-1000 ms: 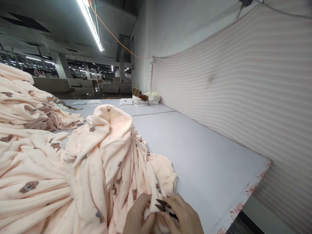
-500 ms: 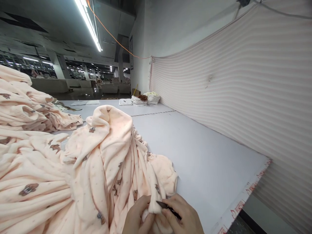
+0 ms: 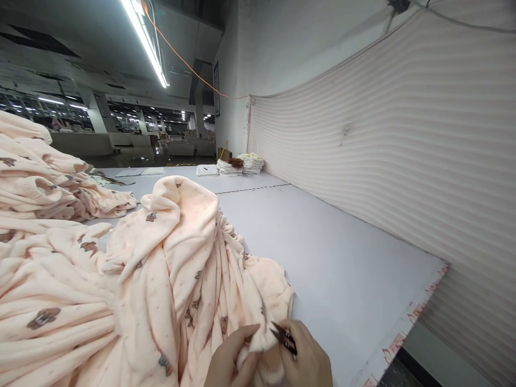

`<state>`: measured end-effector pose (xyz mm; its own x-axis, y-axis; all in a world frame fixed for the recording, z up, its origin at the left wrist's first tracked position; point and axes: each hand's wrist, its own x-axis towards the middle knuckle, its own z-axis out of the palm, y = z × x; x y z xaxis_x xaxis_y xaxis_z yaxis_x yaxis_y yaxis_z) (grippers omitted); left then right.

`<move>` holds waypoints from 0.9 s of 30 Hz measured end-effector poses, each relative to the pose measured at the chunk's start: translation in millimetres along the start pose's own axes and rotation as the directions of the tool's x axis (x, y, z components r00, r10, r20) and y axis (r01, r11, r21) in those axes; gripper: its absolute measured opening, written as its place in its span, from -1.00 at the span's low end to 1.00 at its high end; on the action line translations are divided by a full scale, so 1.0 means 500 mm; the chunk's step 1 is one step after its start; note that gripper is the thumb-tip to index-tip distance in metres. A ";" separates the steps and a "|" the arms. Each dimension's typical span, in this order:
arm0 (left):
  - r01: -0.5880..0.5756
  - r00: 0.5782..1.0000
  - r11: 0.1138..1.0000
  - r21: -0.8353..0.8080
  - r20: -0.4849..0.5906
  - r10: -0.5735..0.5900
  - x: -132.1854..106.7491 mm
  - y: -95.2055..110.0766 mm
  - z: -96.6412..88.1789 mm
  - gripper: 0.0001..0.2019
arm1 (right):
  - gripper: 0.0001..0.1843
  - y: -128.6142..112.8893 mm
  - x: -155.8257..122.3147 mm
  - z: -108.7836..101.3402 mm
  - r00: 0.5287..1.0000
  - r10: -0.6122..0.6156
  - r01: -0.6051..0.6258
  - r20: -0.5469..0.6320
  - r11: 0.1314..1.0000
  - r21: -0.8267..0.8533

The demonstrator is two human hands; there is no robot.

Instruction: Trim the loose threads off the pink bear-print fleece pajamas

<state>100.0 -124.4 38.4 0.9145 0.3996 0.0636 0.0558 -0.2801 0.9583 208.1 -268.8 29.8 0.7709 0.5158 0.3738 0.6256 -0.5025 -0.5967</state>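
Note:
Soft peach fleece fabric [image 3: 189, 231] with a small bear print lies bunched in front of me on the table. My left hand [image 3: 234, 357] pinches a gathered edge of this garment at the bottom of the view. In my right hand [image 3: 308, 357] is a pair of black thread snips [image 3: 285, 339]. The snips' two pointed blades are parted and aim left at the pinched fabric, close beside it. Part of the fabric between the hands runs out of the frame below.
A heap of the same peach fabric [image 3: 36, 177] rises at the left. White folded stacks [image 3: 229, 167] stand at the far end of the pale table [image 3: 334, 258]. A striped pinkish sheet [image 3: 382, 140] hangs along the right side. The table's taped edge [image 3: 393, 346] is at lower right.
The snips have turned, and their blades now show apart, where they looked together before. The pinched fabric edge has shifted slightly, and my right hand has tilted a little.

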 end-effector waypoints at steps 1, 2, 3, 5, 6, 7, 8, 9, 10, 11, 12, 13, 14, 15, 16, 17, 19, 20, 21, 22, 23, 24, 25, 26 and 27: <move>0.027 0.998 0.999 -0.048 0.053 -0.024 0.005 0.001 -0.001 -0.73 | -0.82 -0.002 0.007 0.004 0.999 0.030 -0.030 -0.045 0.999 -0.013; 0.053 0.994 0.993 -0.109 0.101 -0.042 0.011 0.002 -0.002 -0.72 | -0.87 -0.004 0.016 0.007 0.995 0.057 -0.058 -0.079 0.998 -0.016; 0.079 0.989 0.981 -0.178 0.137 -0.055 0.018 0.001 -0.004 -0.68 | -0.91 -0.008 0.025 0.008 0.993 0.078 -0.079 -0.091 0.997 -0.007; 0.125 0.982 0.937 -0.327 0.179 -0.068 0.029 -0.002 -0.007 -0.62 | -0.88 -0.014 0.038 0.006 0.995 0.089 -0.086 -0.039 0.995 0.053; 0.155 0.978 0.901 -0.404 0.194 -0.081 0.033 -0.005 -0.008 -0.60 | -0.87 -0.016 0.040 0.002 0.997 0.074 -0.074 0.007 0.992 0.105; 0.195 0.972 0.857 -0.477 0.210 -0.104 0.036 -0.007 -0.009 -0.59 | -0.88 -0.017 0.039 -0.002 0.997 0.051 -0.058 0.050 0.985 0.162; 0.236 0.966 0.805 -0.544 0.222 -0.133 0.037 -0.009 -0.008 -0.59 | -0.88 -0.016 0.036 -0.007 0.996 0.020 -0.037 0.083 0.976 0.215; 0.271 0.959 0.755 -0.598 0.235 -0.158 0.037 -0.011 -0.007 -0.58 | -0.86 -0.014 0.031 -0.011 0.995 -0.018 -0.008 0.100 0.967 0.254; 0.296 0.953 0.712 -0.636 0.246 -0.176 0.037 -0.011 -0.005 -0.58 | -0.81 -0.012 0.024 -0.015 0.993 -0.056 0.026 0.101 0.962 0.271; 0.314 0.948 0.683 -0.660 0.256 -0.188 0.036 -0.010 -0.003 -0.59 | -0.76 -0.010 0.017 -0.019 0.992 -0.090 0.064 0.092 0.963 0.261; 0.322 0.946 0.667 -0.671 0.260 -0.195 0.035 -0.007 -0.001 -0.60 | -0.73 -0.009 0.011 -0.020 0.990 -0.121 0.100 0.079 0.968 0.229; 0.324 0.945 0.665 -0.673 0.259 -0.198 0.035 -0.005 0.001 -0.61 | -0.72 -0.008 0.007 -0.021 0.987 -0.145 0.130 0.069 0.974 0.184; 0.321 0.946 0.673 -0.666 0.256 -0.198 0.034 -0.001 0.003 -0.63 | -0.73 -0.009 0.004 -0.021 0.985 -0.159 0.150 0.063 0.979 0.138; 0.317 0.947 0.684 -0.657 0.252 -0.198 0.034 0.002 0.004 -0.64 | -0.74 -0.010 0.003 -0.020 0.985 -0.163 0.156 0.060 0.982 0.102; 0.314 0.949 0.691 -0.652 0.248 -0.197 0.034 0.004 0.005 -0.64 | -0.73 -0.012 0.003 -0.019 0.985 -0.159 0.154 0.059 0.984 0.085; 0.310 0.950 0.694 -0.649 0.246 -0.194 0.035 0.006 0.006 -0.64 | -0.73 -0.015 0.003 -0.018 0.986 -0.155 0.149 0.060 0.985 0.088; 0.313 0.948 0.699 -0.643 0.262 -0.183 0.038 0.007 0.004 -0.62 | -0.75 -0.020 0.005 -0.018 0.986 -0.154 0.146 0.061 0.982 0.119; 0.314 0.946 0.712 -0.629 0.267 -0.181 0.039 0.006 0.002 -0.61 | -0.76 -0.021 0.006 -0.020 0.985 -0.159 0.150 0.062 0.980 0.133; 0.305 0.948 0.743 -0.596 0.262 -0.179 0.040 0.004 -0.002 -0.61 | -0.77 -0.019 0.008 -0.023 0.984 -0.163 0.152 0.066 0.977 0.150; 0.273 0.956 0.802 -0.531 0.243 -0.164 0.039 0.002 -0.008 -0.62 | -0.77 -0.013 0.010 -0.026 0.984 -0.160 0.144 0.080 0.974 0.175; 0.206 0.971 0.878 -0.432 0.200 -0.130 0.037 -0.002 -0.016 -0.63 | -0.77 -0.003 0.014 -0.028 0.985 -0.145 0.123 0.097 0.971 0.206; 0.116 0.986 0.946 -0.304 0.149 -0.073 0.034 -0.006 -0.024 -0.65 | -0.76 0.011 0.020 -0.029 0.987 -0.115 0.086 0.111 0.968 0.237; 0.025 0.994 0.985 -0.172 0.106 -0.007 0.030 -0.012 -0.032 -0.66 | -0.77 0.029 0.027 -0.027 0.991 -0.068 0.036 0.118 0.967 0.253; -0.045 0.995 0.997 -0.064 0.082 0.050 0.024 -0.018 -0.039 -0.69 | -0.78 0.050 0.036 -0.023 0.993 -0.012 -0.018 0.119 0.968 0.249; -0.082 0.994 0.997 0.005 0.077 0.082 0.019 -0.025 -0.044 -0.71 | -0.77 0.072 0.046 -0.015 0.993 0.046 -0.069 0.108 0.973 0.221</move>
<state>99.4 -98.0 33.1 0.9439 0.3074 0.1203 -0.0180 -0.3161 0.9486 249.2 -280.2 22.0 0.7815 0.5641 0.2667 0.5286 -0.3715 -0.7633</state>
